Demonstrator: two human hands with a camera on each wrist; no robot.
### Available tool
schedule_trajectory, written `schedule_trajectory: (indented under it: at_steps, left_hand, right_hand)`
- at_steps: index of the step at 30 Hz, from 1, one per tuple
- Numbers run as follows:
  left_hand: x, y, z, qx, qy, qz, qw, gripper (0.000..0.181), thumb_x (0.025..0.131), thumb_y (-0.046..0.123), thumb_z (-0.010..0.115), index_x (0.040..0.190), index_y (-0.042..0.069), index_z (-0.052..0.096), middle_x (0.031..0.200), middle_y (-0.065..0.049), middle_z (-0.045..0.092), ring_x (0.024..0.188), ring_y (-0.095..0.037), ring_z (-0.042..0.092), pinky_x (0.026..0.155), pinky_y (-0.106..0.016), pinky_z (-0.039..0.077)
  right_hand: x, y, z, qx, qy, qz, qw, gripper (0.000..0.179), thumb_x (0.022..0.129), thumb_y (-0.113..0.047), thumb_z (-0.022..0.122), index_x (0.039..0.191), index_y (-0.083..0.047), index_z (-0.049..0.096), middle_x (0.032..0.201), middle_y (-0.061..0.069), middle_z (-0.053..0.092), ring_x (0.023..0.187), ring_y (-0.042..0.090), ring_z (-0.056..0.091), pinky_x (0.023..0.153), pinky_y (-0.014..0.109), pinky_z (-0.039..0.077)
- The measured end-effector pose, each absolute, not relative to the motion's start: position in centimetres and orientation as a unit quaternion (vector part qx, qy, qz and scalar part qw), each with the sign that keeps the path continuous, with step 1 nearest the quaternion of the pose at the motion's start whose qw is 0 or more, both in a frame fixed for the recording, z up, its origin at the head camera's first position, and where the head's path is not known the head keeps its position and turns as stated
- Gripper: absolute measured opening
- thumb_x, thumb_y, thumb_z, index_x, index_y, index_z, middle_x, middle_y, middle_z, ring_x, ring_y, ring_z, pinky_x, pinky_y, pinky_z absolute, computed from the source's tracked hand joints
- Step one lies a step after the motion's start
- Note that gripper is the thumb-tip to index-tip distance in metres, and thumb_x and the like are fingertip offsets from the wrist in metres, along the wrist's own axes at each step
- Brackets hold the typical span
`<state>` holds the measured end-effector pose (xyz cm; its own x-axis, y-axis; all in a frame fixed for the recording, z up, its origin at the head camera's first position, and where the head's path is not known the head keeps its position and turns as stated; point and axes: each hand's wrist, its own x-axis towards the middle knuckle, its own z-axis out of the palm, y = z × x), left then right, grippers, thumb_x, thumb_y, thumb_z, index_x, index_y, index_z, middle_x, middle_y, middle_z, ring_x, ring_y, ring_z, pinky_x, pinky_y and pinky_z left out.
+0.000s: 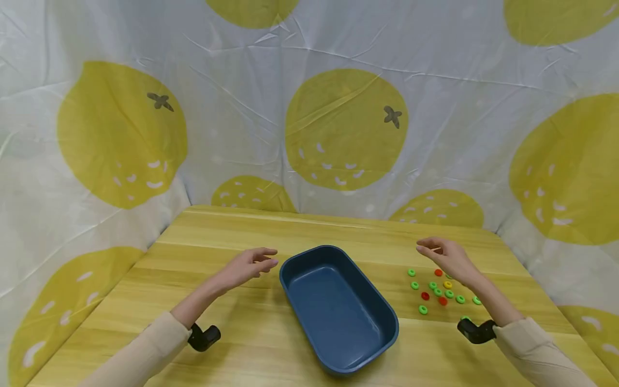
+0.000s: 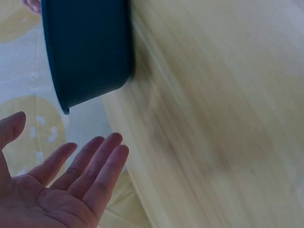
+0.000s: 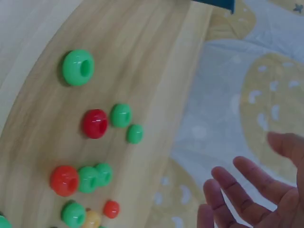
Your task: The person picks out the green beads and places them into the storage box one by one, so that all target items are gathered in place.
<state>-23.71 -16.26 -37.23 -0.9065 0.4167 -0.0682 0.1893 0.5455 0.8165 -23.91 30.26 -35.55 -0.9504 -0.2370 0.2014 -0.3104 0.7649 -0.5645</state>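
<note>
Stretching across the lower half of the head view, the table (image 1: 232, 231) shows you yellow wood with pale streaks running crosswise. Its far edge meets a cloth (image 1: 232, 107) just below mid-height, and the cloth closes in the left and right sides too. That cloth is whitish and wrinkled, crossed by fold lines and printed with big yellow lemons, a few with dark star-shaped stems.

The bin (image 1: 333, 317), dark blue with rounded corners, sits aslant at bottom centre, its inside floor bare and faintly shiny. Right of centre, the beads (image 1: 425, 296) lie scattered on the wood, mostly green, with some red and a yellow one.

Your left hand (image 1: 247, 266) hangs just beside the bin's upper left corner, fingers loosely extended, thumb apart, holding nothing. Your right hand (image 1: 450, 260) is raised near the upper edge of the bead scatter, fingers relaxed and spread, also holding nothing. Beige sleeves (image 1: 157, 344) enter from the bottom corners, and a black device (image 1: 205, 337) shows at each wrist.
</note>
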Motion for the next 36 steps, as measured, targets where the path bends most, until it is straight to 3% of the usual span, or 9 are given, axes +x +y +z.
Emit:
schedule_trajectory:
  at_steps: [4, 8, 14, 20, 30, 36]
  left_hand:
    - [-23.8, -15.7, -37.9, 0.171, 0.833, 0.495, 0.178, 0.056, 0.097, 0.032, 0.050, 0.137, -0.005, 0.040, 0.128, -0.028, 0.054, 0.108, -0.039, 0.061, 0.089, -0.046, 0.052]
    - [-23.8, -15.2, -38.5, 0.167, 0.818, 0.512, 0.201, 0.055, 0.097, 0.031, 0.049, 0.136, -0.008, 0.040, 0.128, -0.030, 0.054, 0.104, -0.037, 0.063, 0.087, -0.046, 0.053]
    - [-23.8, -14.5, -39.2, 0.168, 0.812, 0.520, 0.205, 0.054, 0.097, 0.028, 0.050, 0.133, -0.010, 0.041, 0.124, -0.030, 0.055, 0.101, -0.035, 0.065, 0.083, -0.044, 0.055]
    - [-24.0, -14.2, -39.8, 0.166, 0.801, 0.532, 0.219, 0.058, 0.096, 0.028, 0.051, 0.135, -0.013, 0.037, 0.126, -0.030, 0.054, 0.100, -0.032, 0.066, 0.080, -0.042, 0.056]
    - [-24.2, -13.9, -39.6, 0.169, 0.787, 0.542, 0.242, 0.053, 0.098, 0.025, 0.047, 0.135, -0.012, 0.038, 0.125, -0.029, 0.057, 0.105, -0.037, 0.064, 0.086, -0.046, 0.054]
    - [-24.0, -14.3, -39.5, 0.169, 0.787, 0.542, 0.243, 0.053, 0.098, 0.025, 0.047, 0.135, -0.012, 0.038, 0.126, -0.030, 0.055, 0.105, -0.035, 0.064, 0.087, -0.047, 0.053]
  right_hand:
    - [-25.1, 31.1, -37.1, 0.119, -0.941, 0.314, 0.048, 0.032, 0.091, -0.024, 0.060, 0.108, 0.003, 0.066, 0.101, 0.021, 0.068, 0.084, 0.029, 0.064, 0.060, 0.029, 0.051]
    - [-26.0, 31.4, -38.8, 0.094, -0.947, 0.307, 0.018, 0.030, 0.087, -0.021, 0.065, 0.105, 0.002, 0.068, 0.093, 0.016, 0.069, 0.080, 0.019, 0.061, 0.057, 0.023, 0.046]
    - [-26.4, 31.0, -40.8, 0.094, -0.942, 0.321, -0.005, 0.026, 0.080, -0.017, 0.072, 0.101, -0.001, 0.070, 0.088, 0.013, 0.070, 0.074, 0.016, 0.060, 0.056, 0.024, 0.046]
    - [-26.3, 30.8, -42.1, 0.105, -0.948, 0.300, 0.011, 0.017, 0.078, -0.013, 0.074, 0.094, -0.006, 0.073, 0.082, 0.006, 0.070, 0.074, 0.014, 0.060, 0.058, 0.024, 0.046]
    - [-25.9, 30.9, -41.1, 0.084, -0.948, 0.307, 0.024, 0.017, 0.081, -0.015, 0.072, 0.094, -0.004, 0.072, 0.086, 0.009, 0.070, 0.071, 0.015, 0.061, 0.060, 0.026, 0.050]
    - [-27.1, 28.0, -38.6, 0.117, -0.941, 0.316, 0.035, 0.018, 0.083, -0.017, 0.071, 0.096, -0.005, 0.072, 0.088, 0.011, 0.070, 0.076, 0.018, 0.063, 0.065, 0.027, 0.052]
